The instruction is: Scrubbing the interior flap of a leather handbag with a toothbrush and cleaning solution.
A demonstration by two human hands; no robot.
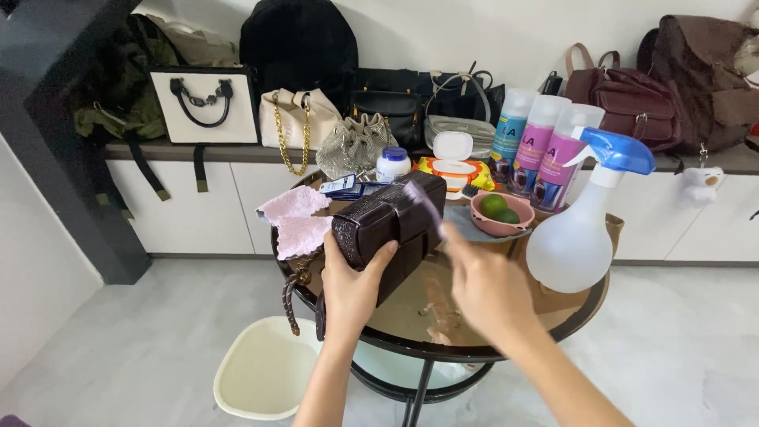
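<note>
Handbag (387,229) in left hand (353,289) closed grip | right hand (486,289) grip pinching brush (424,204) on top

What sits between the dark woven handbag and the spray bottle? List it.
In the head view, between the dark woven handbag and the spray bottle sits a pink bowl holding two limes, on a grey plate.

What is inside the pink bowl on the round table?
The pink bowl holds two green limes, side by side, rising above its rim. Whatever may lie beneath them is covered by the fruit and the bowl's near wall. The bowl sits behind the right hand.
</note>
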